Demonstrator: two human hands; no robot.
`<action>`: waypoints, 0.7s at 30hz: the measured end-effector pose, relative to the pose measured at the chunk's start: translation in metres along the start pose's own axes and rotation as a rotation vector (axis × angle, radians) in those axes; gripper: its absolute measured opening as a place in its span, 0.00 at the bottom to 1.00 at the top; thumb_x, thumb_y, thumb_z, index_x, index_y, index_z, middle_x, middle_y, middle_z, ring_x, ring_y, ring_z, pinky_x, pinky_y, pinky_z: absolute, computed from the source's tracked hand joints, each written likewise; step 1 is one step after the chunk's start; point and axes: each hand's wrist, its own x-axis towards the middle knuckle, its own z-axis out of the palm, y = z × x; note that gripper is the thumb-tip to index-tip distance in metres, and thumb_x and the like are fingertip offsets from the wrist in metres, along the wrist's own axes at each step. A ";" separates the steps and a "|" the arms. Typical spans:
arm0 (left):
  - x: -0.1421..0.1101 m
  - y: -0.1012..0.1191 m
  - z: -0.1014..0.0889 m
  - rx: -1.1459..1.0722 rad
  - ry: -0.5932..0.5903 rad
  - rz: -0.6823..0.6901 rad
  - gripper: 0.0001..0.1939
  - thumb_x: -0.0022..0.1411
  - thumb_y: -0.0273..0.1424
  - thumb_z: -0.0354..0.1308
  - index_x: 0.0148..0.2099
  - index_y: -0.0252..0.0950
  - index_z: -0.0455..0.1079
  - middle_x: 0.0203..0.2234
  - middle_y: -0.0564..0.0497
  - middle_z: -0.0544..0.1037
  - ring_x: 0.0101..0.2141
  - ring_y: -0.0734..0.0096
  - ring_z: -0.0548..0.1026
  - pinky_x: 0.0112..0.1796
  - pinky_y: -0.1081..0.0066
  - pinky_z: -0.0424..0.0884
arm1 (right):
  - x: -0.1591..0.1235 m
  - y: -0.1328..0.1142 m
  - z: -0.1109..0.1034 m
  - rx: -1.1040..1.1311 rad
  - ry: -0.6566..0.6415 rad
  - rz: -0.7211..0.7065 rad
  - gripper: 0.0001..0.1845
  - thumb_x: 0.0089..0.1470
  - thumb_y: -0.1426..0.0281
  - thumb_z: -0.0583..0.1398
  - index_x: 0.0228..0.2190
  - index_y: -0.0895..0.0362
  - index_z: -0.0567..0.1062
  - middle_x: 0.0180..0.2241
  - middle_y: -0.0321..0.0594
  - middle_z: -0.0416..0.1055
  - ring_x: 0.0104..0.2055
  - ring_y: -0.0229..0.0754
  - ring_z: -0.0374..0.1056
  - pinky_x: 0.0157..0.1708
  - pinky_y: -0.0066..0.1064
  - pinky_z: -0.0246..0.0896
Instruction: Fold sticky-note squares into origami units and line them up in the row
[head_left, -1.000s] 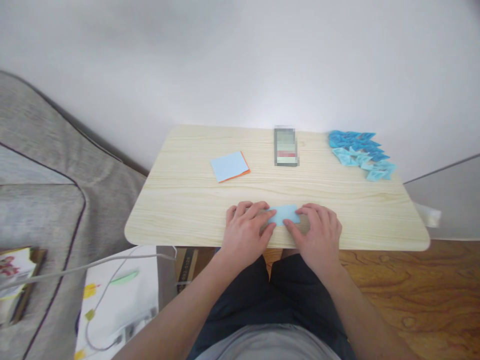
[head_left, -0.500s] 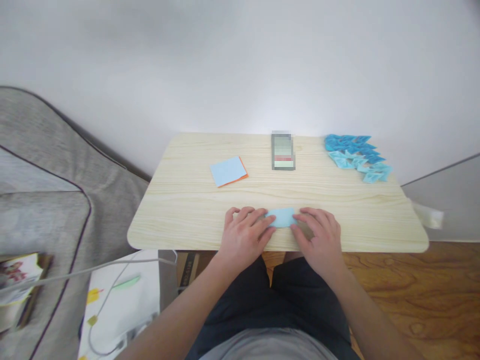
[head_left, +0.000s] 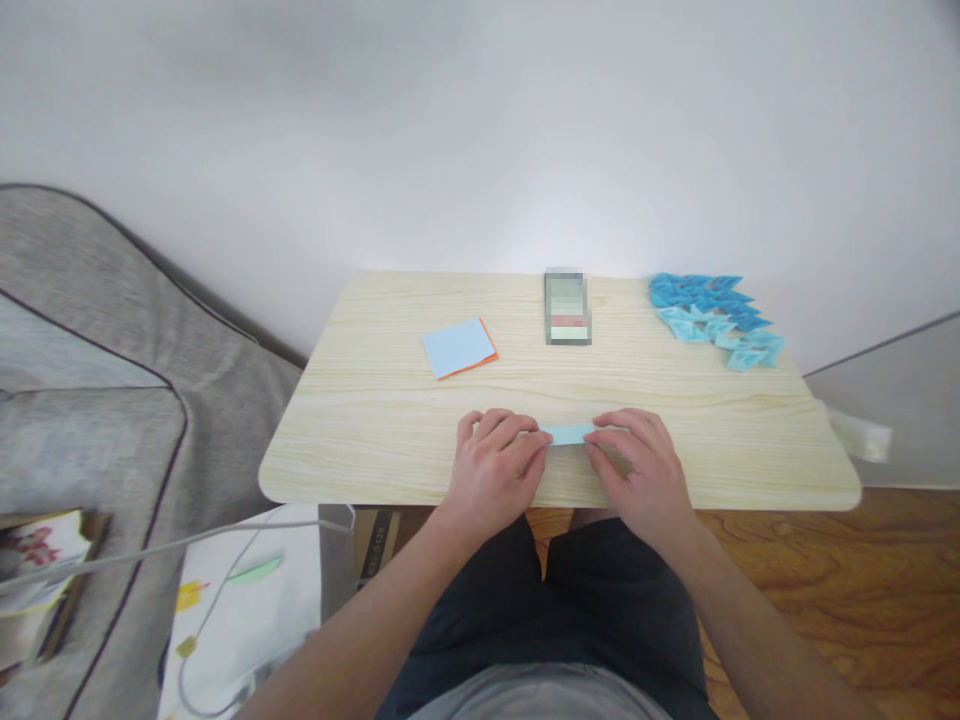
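A narrow strip of folded light blue paper (head_left: 568, 435) lies close to the table's front edge, between my two hands. My left hand (head_left: 499, 455) grips its left end, thumb and index finger pressed together on it. At the right end, my right hand (head_left: 637, 460) pinches the paper between thumb and fingertips. The ends of the strip are partly hidden beneath my fingers.
On the pale wooden table (head_left: 337, 430) lie a stack of light blue and orange paper sheets (head_left: 459, 348), a phone (head_left: 568, 308) and several folded blue paper pieces (head_left: 712, 315). A grey sofa (head_left: 225, 420) stands left; a white cable (head_left: 225, 535) crosses below.
The light blue paper has gone from a wider rectangle to a narrower strip. My fingers stay at its two ends. The whole view has shifted slightly.
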 end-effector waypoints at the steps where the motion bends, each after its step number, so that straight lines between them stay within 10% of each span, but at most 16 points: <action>1: 0.000 0.000 0.000 -0.029 0.020 -0.017 0.08 0.67 0.30 0.60 0.44 0.44 0.80 0.42 0.50 0.82 0.46 0.61 0.74 0.52 0.55 0.60 | 0.001 -0.002 -0.001 0.021 -0.004 -0.002 0.09 0.58 0.74 0.64 0.40 0.50 0.79 0.46 0.41 0.75 0.52 0.49 0.68 0.55 0.48 0.64; 11: 0.012 0.003 -0.003 -0.591 0.063 -0.337 0.04 0.64 0.32 0.63 0.41 0.38 0.77 0.36 0.50 0.79 0.40 0.66 0.76 0.45 0.64 0.70 | 0.002 -0.017 -0.007 0.444 -0.122 0.567 0.07 0.60 0.61 0.64 0.37 0.51 0.79 0.35 0.37 0.77 0.39 0.45 0.72 0.43 0.37 0.65; 21: 0.021 0.006 0.002 -0.911 0.042 -0.498 0.11 0.65 0.34 0.62 0.49 0.39 0.75 0.34 0.52 0.78 0.36 0.70 0.74 0.41 0.68 0.69 | 0.008 -0.023 -0.009 0.745 -0.198 0.693 0.12 0.56 0.62 0.68 0.38 0.53 0.75 0.32 0.37 0.78 0.35 0.41 0.72 0.37 0.32 0.65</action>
